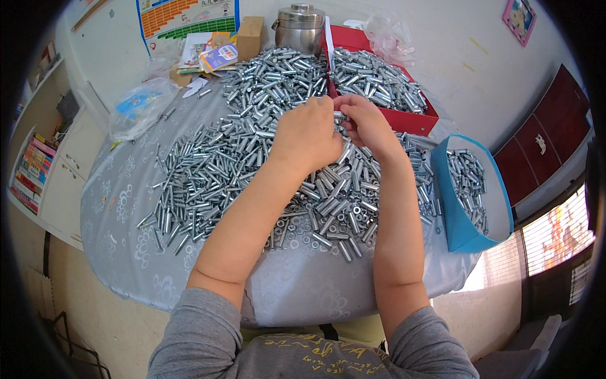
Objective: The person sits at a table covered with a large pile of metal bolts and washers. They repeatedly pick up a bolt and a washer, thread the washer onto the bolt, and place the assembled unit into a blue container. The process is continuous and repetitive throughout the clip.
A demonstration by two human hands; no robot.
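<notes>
My left hand [307, 134] and my right hand [368, 124] are close together above the middle of a heap of metal fasteners. The right fingers pinch a short silver expansion bolt [339, 116], most of it hidden by the fingers. My left hand is closed at its near end, thumb side toward the right hand; what lies inside its grip is hidden. Beneath and left of the hands spread loose bolts [202, 180]. Nearer me lie metal sleeves [331, 207] mixed with washers and nuts [305, 239]. Beyond the hands rises a pile of thicker bolts [273, 79].
A red box [413, 122] full of bolts stands behind my right hand. To the right is a blue fabric bin [464, 237] holding more. A steel pot [300, 28], papers [218, 57] and a plastic bag [144, 107] sit along the far side of the cloth-covered table [126, 252].
</notes>
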